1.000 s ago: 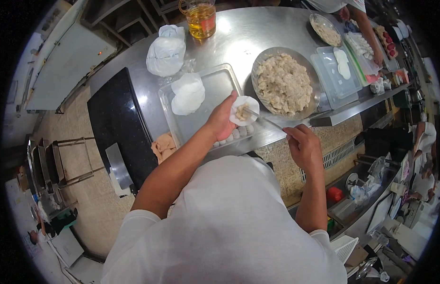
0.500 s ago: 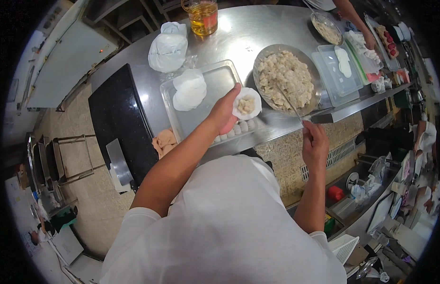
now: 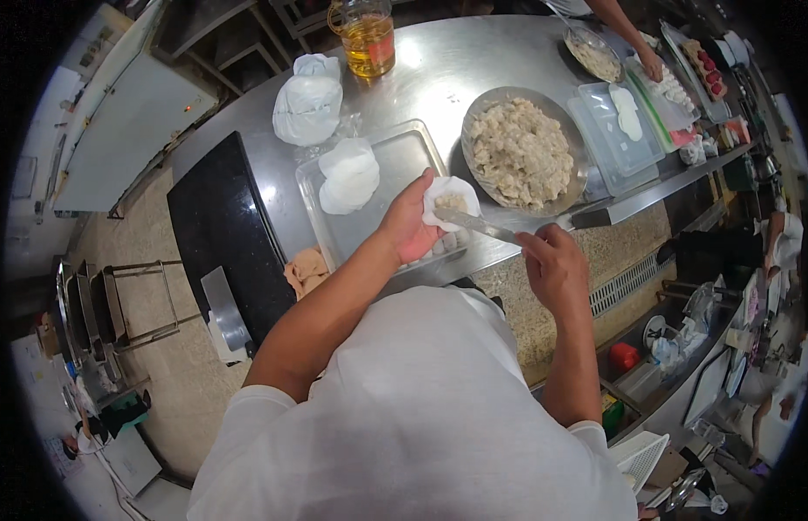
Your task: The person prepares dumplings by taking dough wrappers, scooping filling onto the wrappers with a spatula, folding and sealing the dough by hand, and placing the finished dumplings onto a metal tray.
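My left hand (image 3: 409, 221) holds a round white dumpling wrapper (image 3: 460, 187) with a dab of pale filling (image 3: 450, 202) at its middle. In my right hand (image 3: 558, 266) is a flat metal spatula (image 3: 491, 230), its blade lying on the filling. Beyond them stands a wide metal bowl (image 3: 581, 165) heaped with the same chunky filling. Under my left hand is a metal tray (image 3: 382, 143); a stack of white wrappers (image 3: 348, 176) lies in it, and several folded dumplings (image 3: 445, 244) line its near edge, partly hidden by my hand.
A black board (image 3: 217, 226) and a cleaver (image 3: 225, 304) are at left. White plastic bags (image 3: 308, 102) and a jug of yellow oil (image 3: 369, 48) stand at the back. Clear plastic lids (image 3: 608, 143) lie right of the bowl. A co-worker's hand (image 3: 651, 64) reaches in at far right.
The spatula has moved left, out of the bowl's filling and onto the filling in the wrapper. My right hand has shifted left and slightly down; the wrapper's edge now curls up more.
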`<state>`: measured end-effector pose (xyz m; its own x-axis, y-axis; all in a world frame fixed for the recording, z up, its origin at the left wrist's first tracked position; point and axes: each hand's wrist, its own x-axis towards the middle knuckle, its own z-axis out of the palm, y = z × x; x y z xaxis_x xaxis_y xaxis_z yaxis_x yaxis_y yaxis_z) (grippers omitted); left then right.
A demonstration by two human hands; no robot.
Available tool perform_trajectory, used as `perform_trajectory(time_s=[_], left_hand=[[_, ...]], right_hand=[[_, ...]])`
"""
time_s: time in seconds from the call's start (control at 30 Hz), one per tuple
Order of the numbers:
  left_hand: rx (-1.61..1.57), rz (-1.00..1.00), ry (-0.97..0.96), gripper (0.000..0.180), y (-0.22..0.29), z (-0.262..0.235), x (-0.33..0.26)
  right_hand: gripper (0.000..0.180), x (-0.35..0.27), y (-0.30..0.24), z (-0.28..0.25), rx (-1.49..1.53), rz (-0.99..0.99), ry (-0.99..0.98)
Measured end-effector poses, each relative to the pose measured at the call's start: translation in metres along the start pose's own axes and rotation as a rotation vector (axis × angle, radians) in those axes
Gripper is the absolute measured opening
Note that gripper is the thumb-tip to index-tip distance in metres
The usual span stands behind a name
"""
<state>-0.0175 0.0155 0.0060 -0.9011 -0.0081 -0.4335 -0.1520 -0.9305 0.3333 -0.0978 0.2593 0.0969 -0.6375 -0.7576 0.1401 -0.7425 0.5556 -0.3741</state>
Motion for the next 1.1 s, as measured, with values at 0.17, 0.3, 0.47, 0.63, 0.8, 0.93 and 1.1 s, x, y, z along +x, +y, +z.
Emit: perform_trajectory(time_s=[0.17,0.3,0.47,0.63,0.8,0.93,1.1], left_hand=[[0.004,0.143,0.099,0.052,0.004,0.013,-0.034],[-0.053,0.257,0.012,0.053,0.011,0.026,-0.065],[-0.101,0.296,-0.046,0.058,0.016,0.041,-0.1],[-0.13,0.361,-0.134,0.063,0.02,0.053,-0.124],[0.382,0.537,-0.092,0.069,0.017,0.055,-0.145],[0.699,0.671,0.005,0.071,0.022,0.056,-0.158],[0.801,0.924,-0.204,0.057,0.027,0.061,-0.15]], right_hand=[[0.019,0.004,0.016,-0.036,-0.103,0.181,-0.014],[0.013,0.012,0.065,0.013,-0.406,0.35,-0.254],[0.023,0.041,-0.009,0.053,0.141,-0.252,0.202],[0.029,0.061,-0.074,0.042,0.355,-0.614,0.353],[0.028,0.069,-0.095,0.029,0.882,-0.412,0.39],[0.032,0.058,-0.116,0.015,1.36,-0.279,0.173],[0.033,0.049,-0.112,0.007,1.164,-0.354,0.153]])
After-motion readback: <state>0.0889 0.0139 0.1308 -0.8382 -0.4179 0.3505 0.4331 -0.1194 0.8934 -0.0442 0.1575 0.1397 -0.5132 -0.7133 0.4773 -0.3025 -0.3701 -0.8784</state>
